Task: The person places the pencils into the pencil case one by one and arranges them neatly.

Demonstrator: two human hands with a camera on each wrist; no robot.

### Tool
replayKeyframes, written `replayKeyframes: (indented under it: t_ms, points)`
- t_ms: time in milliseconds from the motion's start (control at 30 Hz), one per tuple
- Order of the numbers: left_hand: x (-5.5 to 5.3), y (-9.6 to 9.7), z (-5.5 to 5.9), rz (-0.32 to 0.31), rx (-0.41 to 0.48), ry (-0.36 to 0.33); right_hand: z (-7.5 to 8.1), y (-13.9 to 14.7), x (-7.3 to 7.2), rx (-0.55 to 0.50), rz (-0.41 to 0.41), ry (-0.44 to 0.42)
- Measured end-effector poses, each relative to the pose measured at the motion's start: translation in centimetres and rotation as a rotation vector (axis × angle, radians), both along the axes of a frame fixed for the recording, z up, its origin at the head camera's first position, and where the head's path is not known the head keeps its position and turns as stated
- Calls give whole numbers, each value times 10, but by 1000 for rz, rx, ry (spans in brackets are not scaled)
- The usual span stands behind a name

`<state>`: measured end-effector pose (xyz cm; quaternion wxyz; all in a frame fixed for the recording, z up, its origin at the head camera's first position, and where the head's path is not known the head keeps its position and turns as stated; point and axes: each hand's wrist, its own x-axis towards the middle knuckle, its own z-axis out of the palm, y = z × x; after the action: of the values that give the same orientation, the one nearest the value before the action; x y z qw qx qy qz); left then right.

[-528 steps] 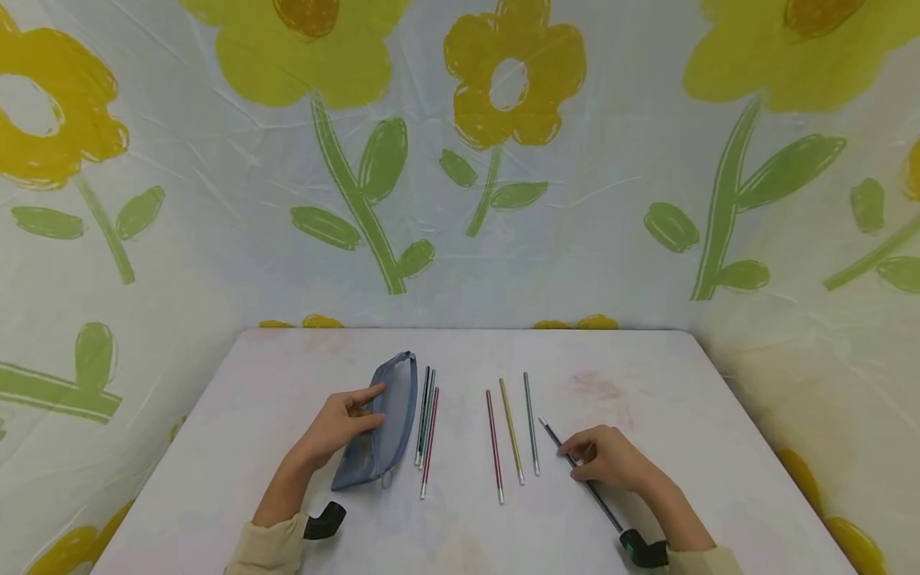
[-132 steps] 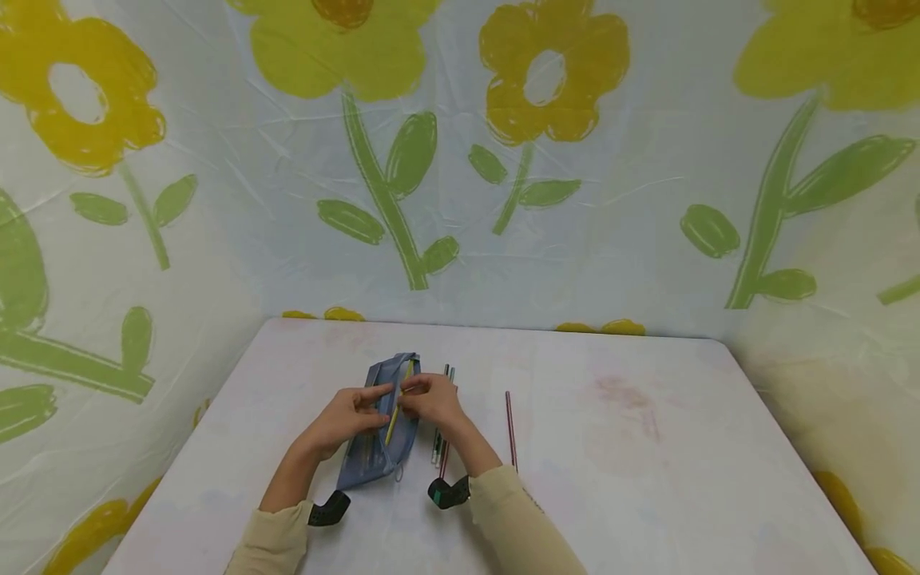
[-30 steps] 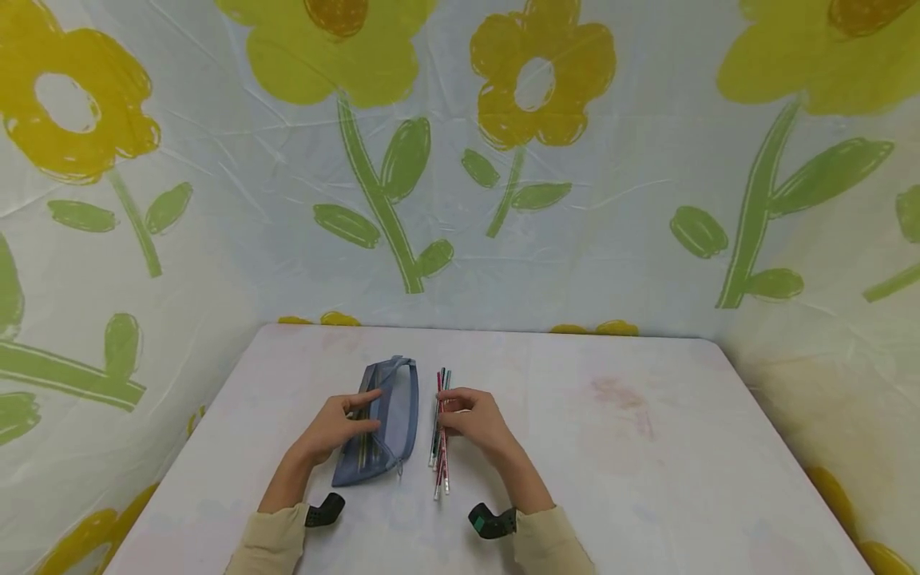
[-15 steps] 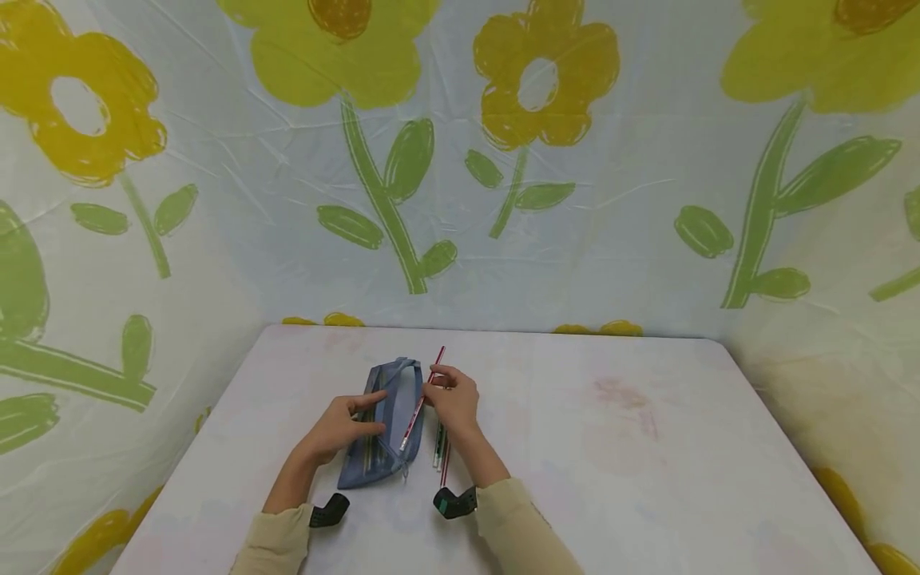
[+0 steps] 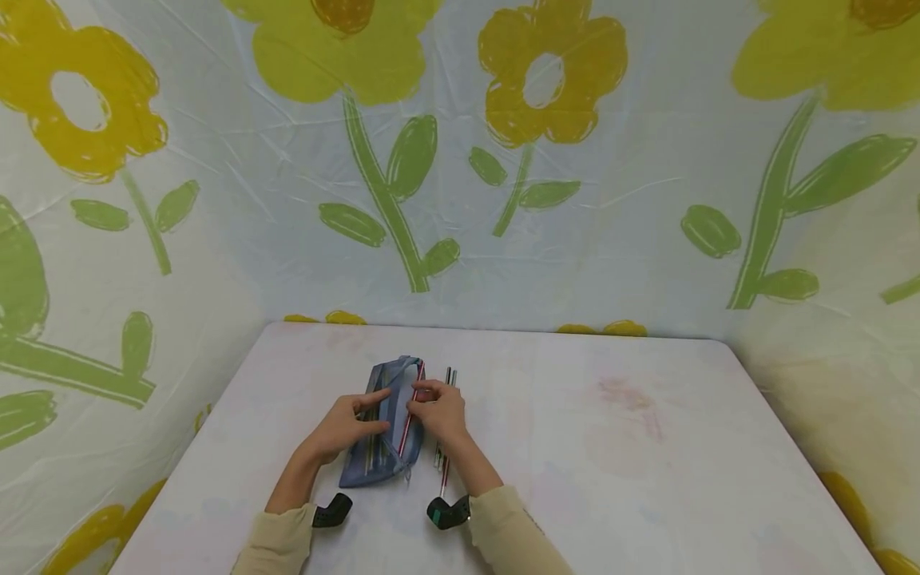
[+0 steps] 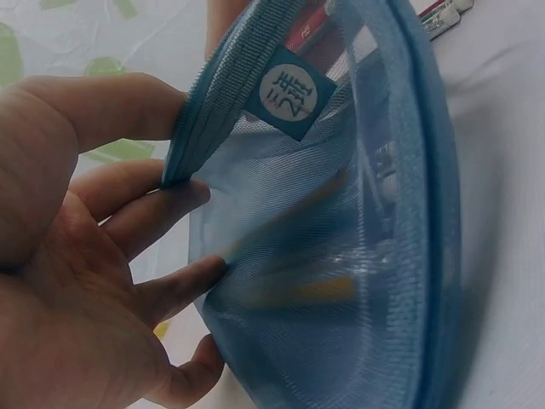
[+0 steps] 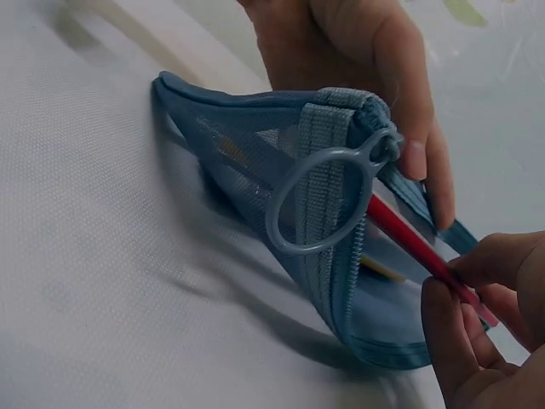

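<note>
My left hand (image 5: 343,427) grips the zippered edge of a blue mesh pencil case (image 5: 357,477), holding its mouth apart. Between thumb and fingers, my right hand (image 5: 444,417) pinches a red pencil (image 7: 409,240); its lower part is inside the case opening and its other end sticks out past the fingertips. Through the mesh in the left wrist view, a yellow pencil (image 6: 328,291) shows blurred among others. Just right of the case, several pencils (image 5: 450,377) lie on the table, partly covered by the right hand and wrist.
From the zipper end hangs a grey ring pull (image 7: 274,215). A cloth label (image 6: 296,92) sits inside the case mouth. The white table (image 5: 611,463) ends at a flowered curtain (image 5: 618,263) behind and on both sides. Black wrist cameras (image 5: 447,513) jut inward from the sleeves.
Over the longer span, the pencils spread on the right left the table. In the last second, my right hand lifted a red pencil from the pile, moving it left into the case mouth.
</note>
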<state>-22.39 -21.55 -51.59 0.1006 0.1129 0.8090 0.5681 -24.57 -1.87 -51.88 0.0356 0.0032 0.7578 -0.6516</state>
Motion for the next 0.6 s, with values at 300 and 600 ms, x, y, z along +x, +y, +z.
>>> replayKeyframes:
  t_ms: [300,600]
  points:
    - [6,5,15,-23,-13,20,-2,-1,0,31,26,7]
    - [-2,-2,1,-10,-3,23,-8,6,-1,-109,6,-29]
